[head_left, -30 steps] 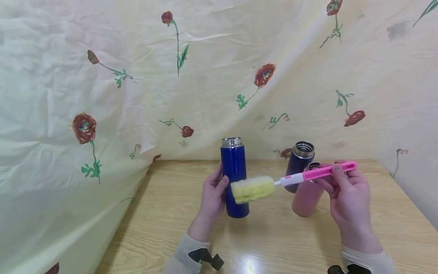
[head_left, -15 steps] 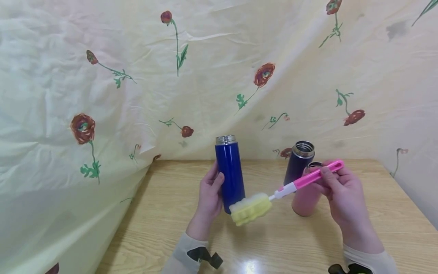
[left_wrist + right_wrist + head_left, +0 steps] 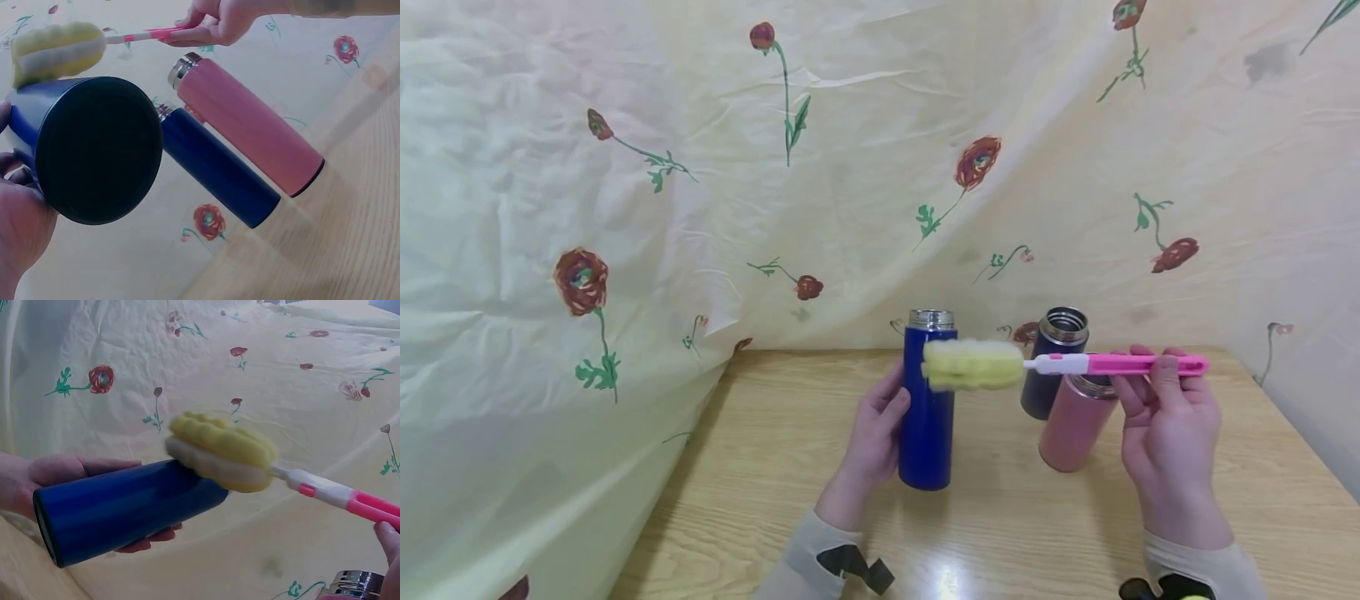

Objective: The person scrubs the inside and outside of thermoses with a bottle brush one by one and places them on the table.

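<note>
My left hand (image 3: 874, 429) grips a blue flask (image 3: 925, 442) round its side, lid off, with the steel neck at the top. Its dark base (image 3: 99, 150) shows in the left wrist view, so the flask is off the table. My right hand (image 3: 1172, 442) pinches the pink handle (image 3: 1142, 365) of a bottle brush, held about level. The brush's yellow and white sponge head (image 3: 973, 365) lies against the outside of the flask, just below the neck. In the right wrist view the sponge (image 3: 219, 450) covers the flask's upper end.
A pink flask (image 3: 1075, 425) and a dark blue flask (image 3: 1041, 392) stand lidless on the wooden table (image 3: 760, 442), close beside the right hand. Behind the table hangs a pale flowered cloth (image 3: 850, 208), which also runs down the left side.
The sponge has gone from the flask's middle down to its base, then up to just below the neck. The blue flask tilted left, then came back more upright and shifted right.
</note>
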`<state>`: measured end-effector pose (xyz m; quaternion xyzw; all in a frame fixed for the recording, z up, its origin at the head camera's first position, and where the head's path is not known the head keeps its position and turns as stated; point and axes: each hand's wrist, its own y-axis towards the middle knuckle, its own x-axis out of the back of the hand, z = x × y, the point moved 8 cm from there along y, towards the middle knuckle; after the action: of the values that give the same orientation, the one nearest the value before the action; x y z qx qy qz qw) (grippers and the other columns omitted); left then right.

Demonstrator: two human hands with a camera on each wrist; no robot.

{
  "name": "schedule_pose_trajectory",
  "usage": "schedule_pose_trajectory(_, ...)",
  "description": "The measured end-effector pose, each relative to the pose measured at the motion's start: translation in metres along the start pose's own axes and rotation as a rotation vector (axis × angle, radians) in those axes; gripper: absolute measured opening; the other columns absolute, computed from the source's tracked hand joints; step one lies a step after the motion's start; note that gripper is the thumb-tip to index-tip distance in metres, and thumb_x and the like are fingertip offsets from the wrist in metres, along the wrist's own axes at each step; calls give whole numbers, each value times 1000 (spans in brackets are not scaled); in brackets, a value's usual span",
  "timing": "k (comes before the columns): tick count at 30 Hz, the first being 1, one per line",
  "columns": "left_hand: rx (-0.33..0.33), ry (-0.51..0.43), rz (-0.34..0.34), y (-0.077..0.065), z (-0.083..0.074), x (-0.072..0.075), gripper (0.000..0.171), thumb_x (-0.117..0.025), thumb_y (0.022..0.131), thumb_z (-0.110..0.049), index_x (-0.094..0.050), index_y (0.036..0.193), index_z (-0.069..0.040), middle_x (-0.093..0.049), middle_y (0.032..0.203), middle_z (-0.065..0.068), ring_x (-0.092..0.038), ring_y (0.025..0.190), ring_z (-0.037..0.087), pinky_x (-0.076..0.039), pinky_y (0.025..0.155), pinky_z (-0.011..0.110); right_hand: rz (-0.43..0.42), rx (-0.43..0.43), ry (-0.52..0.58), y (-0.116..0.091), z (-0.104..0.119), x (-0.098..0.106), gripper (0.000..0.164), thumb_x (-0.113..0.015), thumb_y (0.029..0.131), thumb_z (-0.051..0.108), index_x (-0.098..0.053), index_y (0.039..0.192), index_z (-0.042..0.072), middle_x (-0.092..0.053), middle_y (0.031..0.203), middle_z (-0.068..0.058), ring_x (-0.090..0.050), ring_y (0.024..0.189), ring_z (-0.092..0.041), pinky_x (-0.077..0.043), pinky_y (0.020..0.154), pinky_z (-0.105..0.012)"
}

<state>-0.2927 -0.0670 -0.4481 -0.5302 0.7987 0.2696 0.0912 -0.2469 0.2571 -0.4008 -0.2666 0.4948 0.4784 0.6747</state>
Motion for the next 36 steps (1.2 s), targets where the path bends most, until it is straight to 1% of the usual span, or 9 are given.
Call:
schedule_pose_trajectory(3,10,20,24,-1,2,-4,61,-60,110,-23,-39,164,-3,-63,149,0,-66,124,17,-57,102,36,-62,16,45,0,2,3,22,-62,105,5,-49,122,0,-70,108,-22,-79,100,-36,-61,88,-40)
schedule_pose_trajectory(5,6,31,38,-2,3,-5,72,-66,107,-30,-36,165,-1,-62,150,2,-66,124,17,-57,102,36,-95,28,65,0,2,5,23,-62,104,5,-50,122,0,-70,108,-22,-79,99,-37,-61,87,-40)
schedule_pose_trajectory(8,0,60,45,-1,5,-4,92,-81,97,-40,-35,165,0,-62,148,6,-65,126,19,-56,104,37,-130,51,80,-1,1,6,23,-63,104,5,-50,122,0,-70,107,-22,-79,96,-37,-62,84,-41)
schedule_pose_trajectory(11,-10,85,35,0,6,-3,101,-91,88,-39,-37,164,0,-63,145,10,-65,128,22,-55,106,39,-150,73,69,-2,1,7,25,-64,103,5,-49,123,0,-70,109,-22,-79,95,-36,-62,83,-40)
schedule_pose_trajectory(16,-9,109,11,2,6,-3,89,-87,92,-24,-40,163,-1,-59,149,16,-60,133,24,-53,110,40,-150,89,53,-3,3,8,27,-64,103,6,-50,124,1,-69,112,-21,-79,97,-36,-61,85,-39)
schedule_pose_trajectory(20,10,129,13,3,7,-2,82,-84,95,-18,-42,163,-4,-56,153,19,-58,136,25,-51,111,40,-143,100,94,-3,4,7,23,-64,103,6,-50,121,0,-70,110,-22,-79,95,-38,-62,84,-41)
schedule_pose_trajectory(27,10,171,54,3,10,-5,77,-81,97,-17,-43,163,-6,-52,159,19,-53,141,26,-50,112,39,-133,105,112,-3,5,5,24,-66,101,4,-50,118,-2,-70,107,-23,-79,93,-39,-62,83,-42)
schedule_pose_trajectory(31,-11,165,34,2,8,-4,73,-80,99,-18,-45,162,-6,-56,155,18,-57,136,25,-53,108,39,-137,69,70,-2,2,6,24,-65,102,5,-50,120,-1,-70,107,-22,-79,92,-37,-62,83,-42)
schedule_pose_trajectory(36,-23,138,8,1,6,-3,72,-78,100,-21,-44,160,0,-57,153,22,-60,133,23,-53,109,39,-104,36,42,0,0,6,22,-63,104,4,-50,120,-2,-70,106,-22,-80,92,-37,-62,85,-42)
